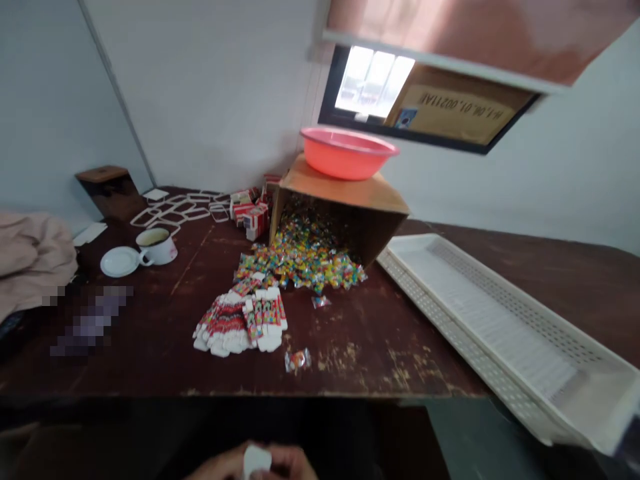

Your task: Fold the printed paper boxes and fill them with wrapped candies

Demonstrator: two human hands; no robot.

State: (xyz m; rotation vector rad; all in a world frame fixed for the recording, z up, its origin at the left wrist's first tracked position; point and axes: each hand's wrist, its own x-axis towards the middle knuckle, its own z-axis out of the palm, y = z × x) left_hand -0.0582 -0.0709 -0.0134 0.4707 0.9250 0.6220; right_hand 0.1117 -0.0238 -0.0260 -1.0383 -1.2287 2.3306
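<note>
both hands sit at the very bottom edge of the view, below the near edge of the table, and meet around a small white piece. the right hand has its fingers curled in together, closed on the right side of the white piece. the left hand comes in from the other side with its fingertips against the piece's left edge. most of that hand is cut off by the frame, so i cannot tell whether its fingers clamp the piece or only touch it. the piece stands roughly upright between the two hands, well apart from everything on the table.

on the dark tabletop, a fanned stack of flat red-and-white printed cartons lies nearest the hands. one loose sweet packet lies just beside it toward the near edge. behind the stack, a cardboard box lies on its side and many coloured sweet packets spill from its mouth. a pink basin rests on top of the box. a long white perforated tray lies to the right. a cup and a saucer stand to the left.
</note>
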